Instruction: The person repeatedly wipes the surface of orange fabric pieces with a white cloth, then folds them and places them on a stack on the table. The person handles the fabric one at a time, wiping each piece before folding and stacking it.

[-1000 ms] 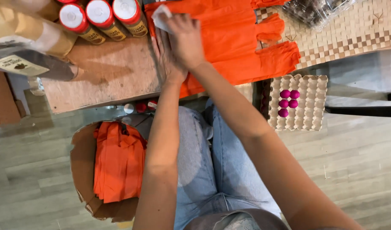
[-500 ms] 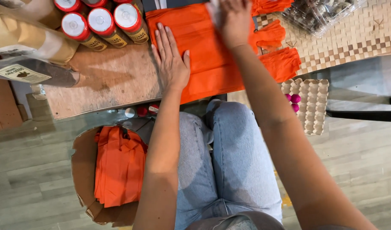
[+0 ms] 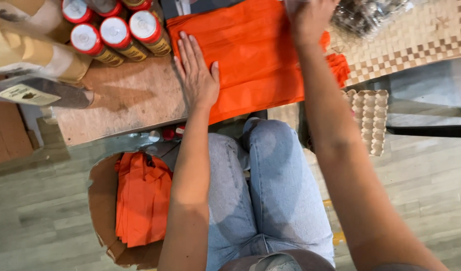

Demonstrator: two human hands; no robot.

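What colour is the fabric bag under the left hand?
Bright orange; the fabric bag shows clearly in the head view.

Floor [image 3: 49, 221]: grey wood-look planks, slightly glossy. Worktop [image 3: 130, 100]: worn brown board, scuffed; far right covered by a checkered woven mat [image 3: 416, 45]. Dark table frame [image 3: 431, 131] runs below the right edge. Even, soft light, shadows faint. No walls or windows in view.
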